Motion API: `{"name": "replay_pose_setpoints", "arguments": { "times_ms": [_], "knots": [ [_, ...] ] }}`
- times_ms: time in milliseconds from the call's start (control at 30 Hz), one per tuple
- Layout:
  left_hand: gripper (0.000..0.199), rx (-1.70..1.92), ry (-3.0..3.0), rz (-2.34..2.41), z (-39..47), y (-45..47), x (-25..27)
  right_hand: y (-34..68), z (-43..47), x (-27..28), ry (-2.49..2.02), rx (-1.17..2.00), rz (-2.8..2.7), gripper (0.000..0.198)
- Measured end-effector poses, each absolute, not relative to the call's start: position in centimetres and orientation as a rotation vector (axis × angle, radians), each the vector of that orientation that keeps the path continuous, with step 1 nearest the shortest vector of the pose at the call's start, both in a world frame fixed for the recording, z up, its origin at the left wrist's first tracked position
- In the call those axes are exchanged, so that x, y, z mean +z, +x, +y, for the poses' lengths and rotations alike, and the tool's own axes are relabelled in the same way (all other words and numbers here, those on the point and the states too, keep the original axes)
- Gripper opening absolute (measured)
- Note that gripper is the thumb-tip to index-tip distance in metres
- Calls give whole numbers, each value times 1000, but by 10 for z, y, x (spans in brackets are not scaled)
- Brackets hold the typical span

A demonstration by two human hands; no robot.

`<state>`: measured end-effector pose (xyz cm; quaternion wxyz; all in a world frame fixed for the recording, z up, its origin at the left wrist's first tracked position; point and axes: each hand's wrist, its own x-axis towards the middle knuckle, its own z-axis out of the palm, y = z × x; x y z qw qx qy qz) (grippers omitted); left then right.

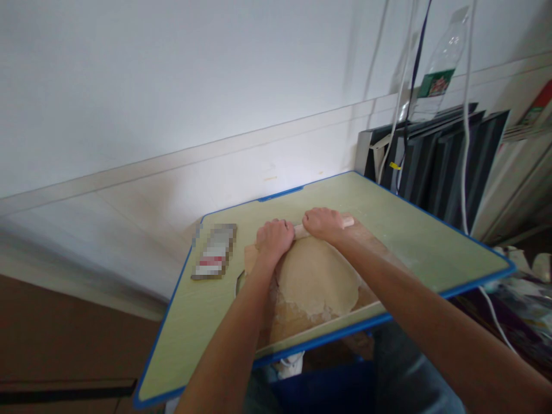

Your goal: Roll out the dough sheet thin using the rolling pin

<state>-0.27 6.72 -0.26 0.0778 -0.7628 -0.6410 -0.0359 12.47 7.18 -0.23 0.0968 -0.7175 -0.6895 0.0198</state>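
Both of my hands are wrapped round a wooden rolling pin (301, 231) that lies across the far edge of a thin sheet of dough (319, 276). My left hand (276, 237) grips the pin toward its left end, and my right hand (322, 223) holds it nearer the right end, which sticks out past the fingers. Beneath the dough is a wooden board (293, 326), partly covered by my forearms. The dough is flat and pale, with a ragged near edge and some flour around it.
The board rests on a light green table (168, 345) with a blue rim, set against a white wall. A blurred-out flat object (214, 251) lies at the left. To the right stand dark panels (440, 149), a plastic bottle (440, 75) and hanging white cables (466, 126).
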Motion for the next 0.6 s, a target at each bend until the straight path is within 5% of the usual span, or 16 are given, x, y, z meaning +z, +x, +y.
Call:
{"name": "replay_pose_setpoints", "arguments": {
  "times_ms": [600],
  "knots": [
    [41, 50, -2394, -1786, 79, -6, 6, 128, 82, 1, -2080, 191, -2109, 41]
  ]
}}
